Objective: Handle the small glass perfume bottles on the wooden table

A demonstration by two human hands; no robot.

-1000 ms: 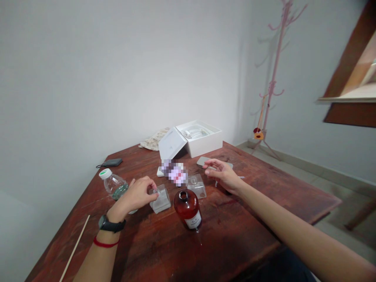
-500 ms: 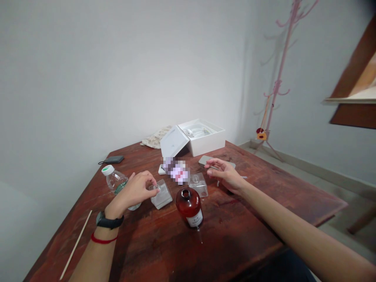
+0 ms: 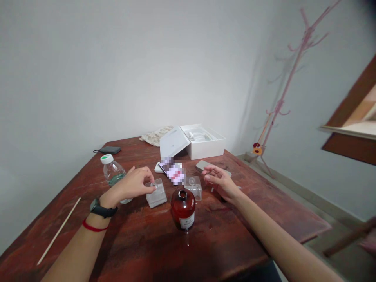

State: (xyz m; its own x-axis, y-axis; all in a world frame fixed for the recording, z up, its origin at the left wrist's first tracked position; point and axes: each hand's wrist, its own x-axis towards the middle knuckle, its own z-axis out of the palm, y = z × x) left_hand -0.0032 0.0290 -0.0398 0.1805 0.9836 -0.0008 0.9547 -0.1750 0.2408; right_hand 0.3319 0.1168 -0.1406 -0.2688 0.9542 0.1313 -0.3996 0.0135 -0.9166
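Square glass bottle: clear, squat, standing upright on the wooden table, just left of the amber bottle.
Left hand: fingertips pinched together on the small neck at the top of the square glass bottle; wrist carries a black watch and a red band.
Right hand: hovering right of the amber bottle, fingers loosely curled and apart, holding nothing that can be made out.
Amber bottle: upright, mouth uncapped, pale label facing the camera; taken as landmark.
Second glass bottle: clear, just behind and right of the amber bottle, apart from the right hand.
Water bottle: white cap, left of the amber bottle, partly hidden by the left hand.
White box: open, lid propped against it, well behind the amber bottle.
Thin stick: far left of the amber bottle, near the table edge.
Handling note: judged best to keep the pinch light and vertical, base flat on the wood, since the open amber bottle stands close enough to knock.
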